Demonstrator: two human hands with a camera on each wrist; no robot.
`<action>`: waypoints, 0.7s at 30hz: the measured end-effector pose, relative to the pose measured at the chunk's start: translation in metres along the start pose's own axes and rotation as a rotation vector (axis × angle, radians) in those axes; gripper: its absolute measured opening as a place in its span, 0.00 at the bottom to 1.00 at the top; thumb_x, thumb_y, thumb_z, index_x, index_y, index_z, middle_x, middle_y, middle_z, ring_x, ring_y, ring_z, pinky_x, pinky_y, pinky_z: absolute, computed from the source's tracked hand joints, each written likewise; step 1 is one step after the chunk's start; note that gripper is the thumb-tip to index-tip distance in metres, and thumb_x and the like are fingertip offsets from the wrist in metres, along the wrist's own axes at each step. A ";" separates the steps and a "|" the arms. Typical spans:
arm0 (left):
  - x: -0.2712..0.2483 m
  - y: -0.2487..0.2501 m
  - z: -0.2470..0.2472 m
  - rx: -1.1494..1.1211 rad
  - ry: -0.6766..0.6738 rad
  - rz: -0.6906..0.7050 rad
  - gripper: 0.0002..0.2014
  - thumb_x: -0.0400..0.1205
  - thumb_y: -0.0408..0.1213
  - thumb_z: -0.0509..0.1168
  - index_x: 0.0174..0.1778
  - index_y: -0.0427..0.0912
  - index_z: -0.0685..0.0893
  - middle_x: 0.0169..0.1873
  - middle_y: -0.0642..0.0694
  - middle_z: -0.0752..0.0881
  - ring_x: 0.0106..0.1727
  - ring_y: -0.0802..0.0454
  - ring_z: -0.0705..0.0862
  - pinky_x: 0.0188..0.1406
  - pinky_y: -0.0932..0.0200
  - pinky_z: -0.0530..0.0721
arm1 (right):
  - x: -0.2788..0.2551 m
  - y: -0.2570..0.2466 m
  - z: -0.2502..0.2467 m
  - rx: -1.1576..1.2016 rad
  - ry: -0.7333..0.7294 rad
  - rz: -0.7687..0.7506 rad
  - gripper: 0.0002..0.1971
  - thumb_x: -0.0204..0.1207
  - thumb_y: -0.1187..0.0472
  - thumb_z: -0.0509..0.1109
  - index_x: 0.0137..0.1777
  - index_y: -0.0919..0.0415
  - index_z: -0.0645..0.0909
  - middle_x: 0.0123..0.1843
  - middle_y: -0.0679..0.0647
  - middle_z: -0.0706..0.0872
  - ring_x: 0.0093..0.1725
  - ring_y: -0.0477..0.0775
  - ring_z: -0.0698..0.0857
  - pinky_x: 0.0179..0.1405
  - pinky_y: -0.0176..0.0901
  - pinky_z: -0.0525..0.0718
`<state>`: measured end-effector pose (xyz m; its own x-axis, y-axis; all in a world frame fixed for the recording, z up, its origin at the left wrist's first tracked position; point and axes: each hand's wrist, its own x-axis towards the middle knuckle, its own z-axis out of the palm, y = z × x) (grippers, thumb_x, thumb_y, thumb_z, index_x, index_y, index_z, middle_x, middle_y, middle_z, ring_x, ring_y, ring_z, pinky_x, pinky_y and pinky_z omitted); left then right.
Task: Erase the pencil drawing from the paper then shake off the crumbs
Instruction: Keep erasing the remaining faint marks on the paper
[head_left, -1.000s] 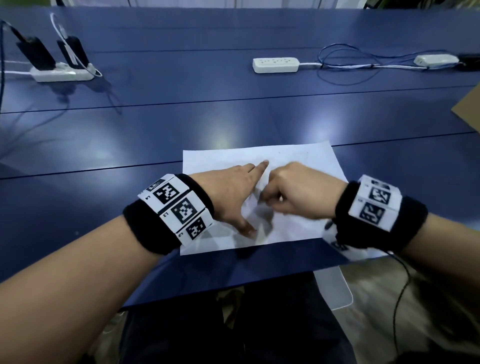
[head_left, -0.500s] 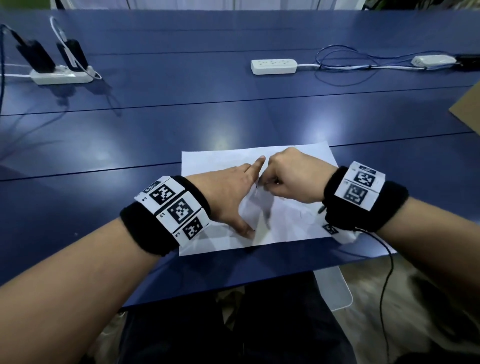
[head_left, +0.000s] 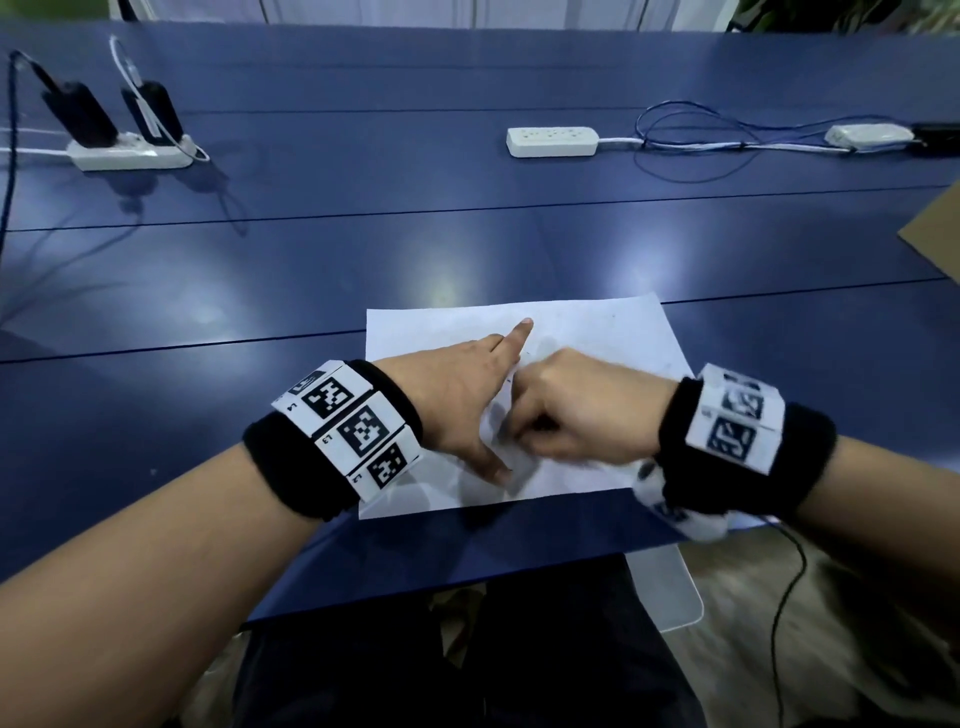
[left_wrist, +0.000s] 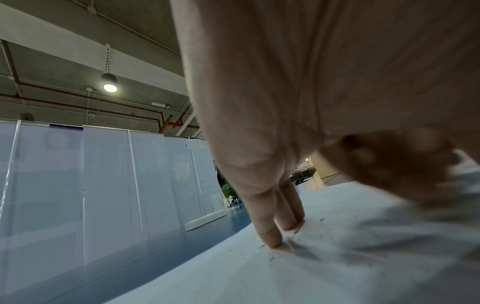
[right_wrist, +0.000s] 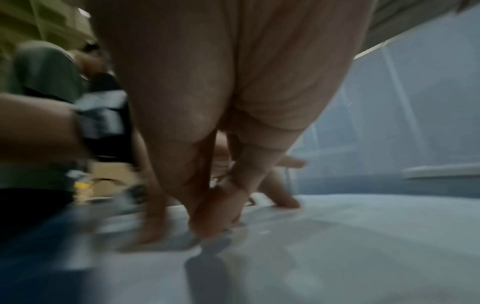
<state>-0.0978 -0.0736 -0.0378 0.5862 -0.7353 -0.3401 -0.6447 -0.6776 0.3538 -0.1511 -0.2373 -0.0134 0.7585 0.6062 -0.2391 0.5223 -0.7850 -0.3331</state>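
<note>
- Paper (head_left: 597, 332) lies flat on blue table (head_left: 467, 249), near its front edge.
- Left hand (head_left: 457, 400) flat on paper, fingers (left_wrist: 270, 232) straight, pressing the sheet.
- Right hand (head_left: 582, 410) curled, blurred, fingertips down on paper; whatever it grips is hidden.
- Dark crumbs (left_wrist: 296, 232) beside left fingertips.

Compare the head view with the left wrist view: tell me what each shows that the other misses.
Only the head view shows the whole paper on the blue table, both wristbands and the power strips. Only the left wrist view shows dark crumbs beside the straight fingertips, plus ceiling and partitions. Both show the left hand pressing the paper flat and the right hand blurred beside it.
</note>
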 end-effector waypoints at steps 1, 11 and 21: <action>0.000 0.000 0.000 -0.002 -0.003 -0.003 0.75 0.57 0.62 0.81 0.82 0.46 0.28 0.78 0.48 0.64 0.74 0.50 0.71 0.73 0.54 0.74 | -0.004 -0.008 0.004 -0.004 -0.041 -0.034 0.11 0.67 0.63 0.70 0.46 0.51 0.90 0.38 0.53 0.85 0.36 0.50 0.81 0.39 0.42 0.79; 0.000 0.001 -0.002 0.018 0.000 0.001 0.75 0.58 0.62 0.80 0.83 0.44 0.29 0.78 0.47 0.65 0.74 0.50 0.71 0.73 0.54 0.73 | 0.005 -0.004 -0.002 -0.002 0.039 0.028 0.08 0.64 0.66 0.69 0.38 0.55 0.89 0.28 0.44 0.80 0.28 0.43 0.74 0.38 0.42 0.78; -0.003 0.003 -0.002 0.059 0.002 -0.013 0.73 0.60 0.62 0.79 0.83 0.44 0.30 0.79 0.48 0.62 0.76 0.51 0.69 0.74 0.54 0.72 | -0.002 0.009 -0.004 -0.048 0.096 0.107 0.11 0.68 0.63 0.68 0.45 0.53 0.90 0.34 0.51 0.87 0.35 0.54 0.83 0.41 0.44 0.82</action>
<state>-0.1010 -0.0735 -0.0339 0.5959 -0.7264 -0.3425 -0.6645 -0.6854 0.2976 -0.1465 -0.2463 -0.0124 0.8438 0.5051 -0.1816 0.4523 -0.8513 -0.2661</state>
